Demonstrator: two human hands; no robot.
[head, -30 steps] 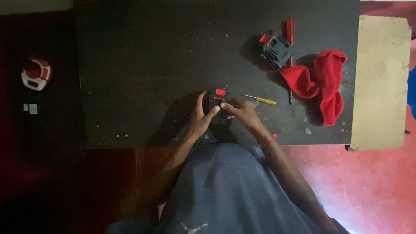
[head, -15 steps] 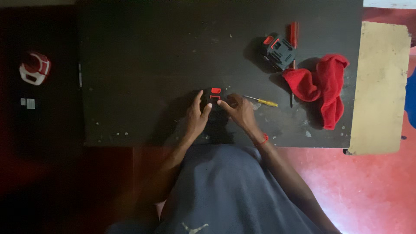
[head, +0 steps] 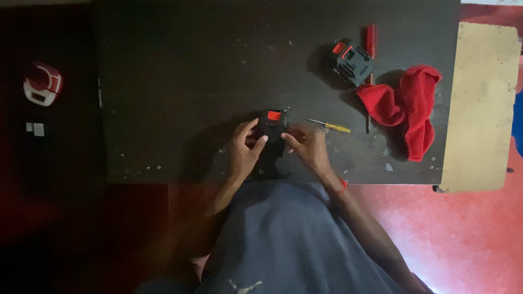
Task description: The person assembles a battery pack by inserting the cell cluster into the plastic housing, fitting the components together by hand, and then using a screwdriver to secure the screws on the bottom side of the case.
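broadly, a dark desk (head: 180,81) fills the upper middle of the frame, with a pale board (head: 479,109) along its right edge. toward the upper right lies a red cloth (head: 408,106), and left of it a black battery pack (head: 351,61) beside a red-handled tool (head: 371,41). low in the centre, the left hand (head: 242,152) and right hand (head: 308,148) both grip a small black block with a red button (head: 272,128), fingers curled on its sides; it seems to rest on the desk. just right lies a yellow-handled screwdriver (head: 329,126). at far left sits a red and white device (head: 42,83).
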